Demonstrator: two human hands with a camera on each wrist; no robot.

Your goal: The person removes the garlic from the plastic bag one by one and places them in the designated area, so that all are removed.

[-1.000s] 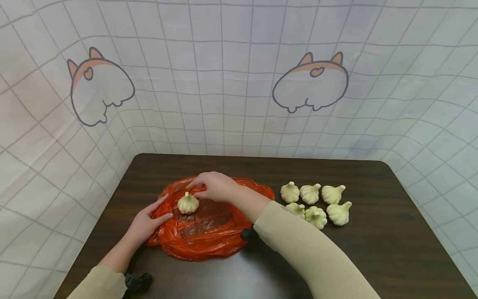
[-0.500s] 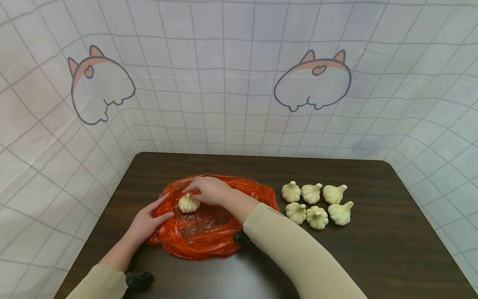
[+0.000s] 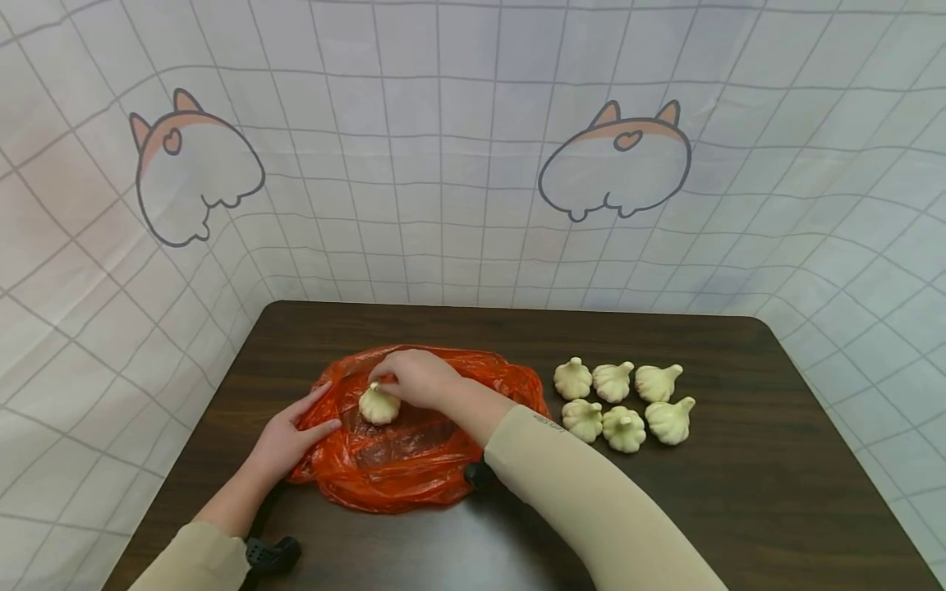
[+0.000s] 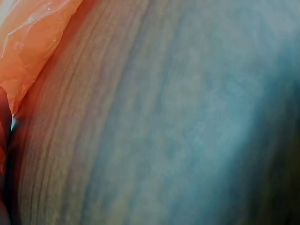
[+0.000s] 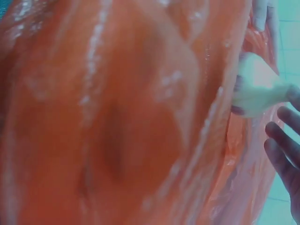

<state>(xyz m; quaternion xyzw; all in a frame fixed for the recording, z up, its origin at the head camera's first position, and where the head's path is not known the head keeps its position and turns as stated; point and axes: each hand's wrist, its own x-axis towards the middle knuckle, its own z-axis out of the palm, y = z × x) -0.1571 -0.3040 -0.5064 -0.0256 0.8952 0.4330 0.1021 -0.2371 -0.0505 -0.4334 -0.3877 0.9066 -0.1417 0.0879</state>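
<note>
A spread orange-red plastic bag lies on the dark table, its mouth facing up. One pale garlic bulb is over the middle of the bag's opening, stem up. My right hand reaches in from the right and pinches the bulb's stem with thumb and fingertip. In the right wrist view, the garlic bulb shows with its stem at the fingertips, the other fingers apart from it. My left hand rests on the bag's left edge, thumb and forefinger extended and spread.
Several more garlic bulbs stand in two rows right of the bag. The brown wood-grain table has rounded far corners. A white checked curtain hangs behind it and at both sides.
My right hand has come down onto the garlic bulb's stem, and the bulb has shifted slightly to the right. My left hand has stayed at the bag's edge.
</note>
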